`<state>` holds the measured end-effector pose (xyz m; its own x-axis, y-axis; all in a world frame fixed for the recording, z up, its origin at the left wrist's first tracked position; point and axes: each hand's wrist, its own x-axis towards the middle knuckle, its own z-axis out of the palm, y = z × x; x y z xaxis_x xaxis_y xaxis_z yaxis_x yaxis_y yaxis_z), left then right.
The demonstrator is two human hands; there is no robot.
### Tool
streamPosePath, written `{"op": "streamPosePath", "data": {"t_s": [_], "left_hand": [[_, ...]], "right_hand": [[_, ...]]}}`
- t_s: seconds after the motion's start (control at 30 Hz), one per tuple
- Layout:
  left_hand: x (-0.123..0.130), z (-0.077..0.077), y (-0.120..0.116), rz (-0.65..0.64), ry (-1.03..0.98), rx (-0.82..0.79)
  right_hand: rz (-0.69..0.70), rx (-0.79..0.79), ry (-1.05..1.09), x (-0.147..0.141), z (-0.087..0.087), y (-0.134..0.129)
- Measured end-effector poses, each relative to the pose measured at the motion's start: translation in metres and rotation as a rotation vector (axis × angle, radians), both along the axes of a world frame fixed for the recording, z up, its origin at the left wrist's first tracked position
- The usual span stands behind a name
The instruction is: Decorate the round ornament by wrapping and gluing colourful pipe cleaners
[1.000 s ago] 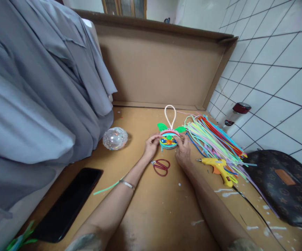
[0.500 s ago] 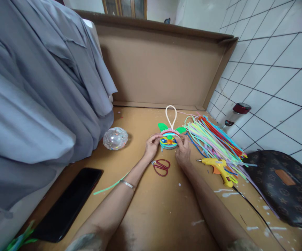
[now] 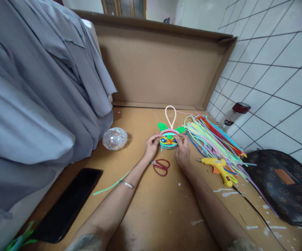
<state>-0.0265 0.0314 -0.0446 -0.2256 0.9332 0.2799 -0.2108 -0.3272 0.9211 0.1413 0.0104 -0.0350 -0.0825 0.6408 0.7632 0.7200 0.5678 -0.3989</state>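
Between my two hands is a small round colourful craft ornament (image 3: pixel 169 143), with green leaf shapes at its top sides and a cream loop standing up behind. My left hand (image 3: pixel 152 145) pinches its left edge between thumb and fingers. On the opposite edge, my right hand (image 3: pixel 183 150) has its thumb on the front and its fingers at the side. Blue, yellow, orange and green bits cover the face of the ornament. Red-handled scissors (image 3: pixel 161 167) lie just below it on the table; their blades are largely hidden by my left hand.
Right of my hands lie a bundle of pipe cleaners (image 3: pixel 213 137), a yellow glue gun (image 3: pixel 217 167) with its cord, a dark bag (image 3: pixel 273 188) and a clear bottle (image 3: pixel 231 116). On the left are a clear ball (image 3: pixel 115 138), a black phone (image 3: pixel 68 204) and a green strip (image 3: pixel 109 188). Cardboard (image 3: pixel 161 66) stands behind.
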Motion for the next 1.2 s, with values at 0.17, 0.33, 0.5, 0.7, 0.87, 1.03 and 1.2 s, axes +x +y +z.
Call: {"op": "streamPosePath", "data": {"t_s": [0.17, 0.33, 0.5, 0.7, 0.87, 1.03, 1.2], "left_hand": [[0.0, -0.001, 0.001, 0.014, 0.032, 0.024], [-0.001, -0.001, 0.0, 0.022, 0.05, 0.05], [-0.002, -0.001, 0.0, 0.024, 0.038, 0.052], [-0.001, -0.003, 0.002, 0.022, 0.015, 0.038], [-0.001, -0.003, 0.002, 0.018, -0.003, 0.032], [-0.004, -0.002, 0.001, 0.01, -0.031, -0.011], [-0.006, -0.002, 0.001, -0.009, -0.062, -0.055]], "right_hand": [[-0.009, 0.02, -0.016, 0.0, 0.0, 0.0], [-0.021, 0.008, -0.012, -0.001, 0.0, -0.002], [-0.017, -0.002, 0.009, 0.0, 0.001, -0.003], [-0.012, 0.009, 0.026, 0.001, 0.001, -0.002], [0.012, -0.021, 0.085, 0.0, 0.003, -0.003], [0.055, -0.06, 0.212, -0.001, 0.003, -0.002], [0.109, -0.15, 0.564, -0.003, -0.008, 0.007]]}}
